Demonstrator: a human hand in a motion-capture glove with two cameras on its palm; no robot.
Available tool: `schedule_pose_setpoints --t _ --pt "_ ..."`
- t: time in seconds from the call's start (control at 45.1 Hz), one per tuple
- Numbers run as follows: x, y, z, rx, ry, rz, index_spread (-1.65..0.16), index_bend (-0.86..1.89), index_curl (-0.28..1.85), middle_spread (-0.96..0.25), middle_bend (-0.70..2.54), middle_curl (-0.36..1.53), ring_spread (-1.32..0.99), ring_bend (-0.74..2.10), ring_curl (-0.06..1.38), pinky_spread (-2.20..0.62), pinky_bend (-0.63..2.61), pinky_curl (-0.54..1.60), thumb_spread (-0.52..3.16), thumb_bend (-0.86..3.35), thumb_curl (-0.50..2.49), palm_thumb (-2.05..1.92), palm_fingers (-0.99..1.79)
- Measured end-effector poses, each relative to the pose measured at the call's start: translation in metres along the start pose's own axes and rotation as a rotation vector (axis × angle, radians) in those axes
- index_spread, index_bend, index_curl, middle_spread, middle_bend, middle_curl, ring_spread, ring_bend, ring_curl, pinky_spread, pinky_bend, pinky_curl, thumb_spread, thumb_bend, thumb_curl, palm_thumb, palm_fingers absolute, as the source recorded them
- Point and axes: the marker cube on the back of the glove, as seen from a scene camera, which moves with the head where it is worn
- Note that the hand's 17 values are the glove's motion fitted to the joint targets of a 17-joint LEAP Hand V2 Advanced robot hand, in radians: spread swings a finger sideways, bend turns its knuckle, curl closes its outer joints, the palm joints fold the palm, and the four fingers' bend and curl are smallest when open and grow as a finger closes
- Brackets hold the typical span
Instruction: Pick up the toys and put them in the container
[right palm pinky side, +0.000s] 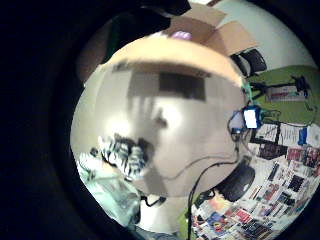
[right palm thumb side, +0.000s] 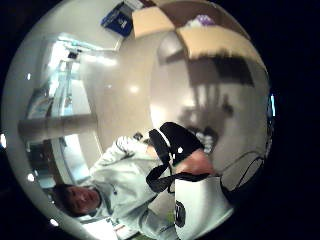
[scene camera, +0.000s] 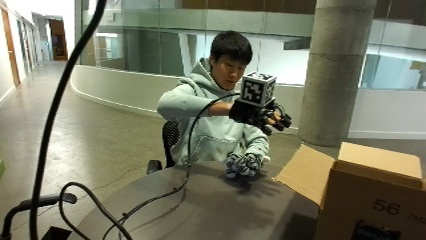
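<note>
From the outside view, the person sits behind a round grey worktop (scene camera: 219, 210) with the gloved right hand (scene camera: 263, 116) raised in the air, well above the surface. Its grip is wide: the fingers (scene camera: 282, 121) spread and hold nothing. Below the grip, on the worktop's far edge near the person's body, sits a striped black-and-white toy (scene camera: 241, 165); the bare hand seems to rest at it, though I cannot tell whether it touches. Off to the side of the grip and lower stands an open cardboard box (scene camera: 369, 195), one flap (scene camera: 305, 172) leaning out toward the toy.

The little finger side palm view looks down on the worktop (right palm pinky side: 190, 135) from well above. The striped toy (right palm pinky side: 122, 152) lies at its rim beside the person's pale sleeve (right palm pinky side: 107, 192). A spread-hand shadow (right palm pinky side: 150, 112) falls on the surface between the toy and the cardboard box (right palm pinky side: 200, 30), where something purple (right palm pinky side: 181, 35) shows inside.

The thumb side palm view shows the same shadow (right palm thumb side: 210, 107), the box (right palm thumb side: 200, 35) beyond it, and the hand's black strap (right palm thumb side: 172, 145) in front of the person's hooded top (right palm thumb side: 125, 185).
</note>
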Motion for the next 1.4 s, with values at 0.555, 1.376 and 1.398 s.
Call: schedule_pose_setpoints --t 0.555,1.376,1.398 --pt "-0.041 0.046 0.196 -0.006 -0.004 -0.135 -0.23 -0.03 0.14 -0.05 0.47 0.36 -0.13 0.76 0.35 -0.03 0.8 0.35 1.18 0.02 0.35 0.14 0.51" --pt "-0.011 -0.05 -0.026 0.07 -0.044 -0.066 -0.19 0.58 0.17 -0.11 1.0 0.66 -0.28 1.44 0.61 -0.37 0.94 0.45 0.76 0.06 0.72 0.54 1.2" --pt "-0.008 -0.055 -0.04 0.078 -0.03 -0.068 -0.2 0.59 0.18 -0.11 1.0 0.66 -0.28 1.44 0.61 -0.37 0.95 0.45 0.75 0.06 0.72 0.54 1.19"
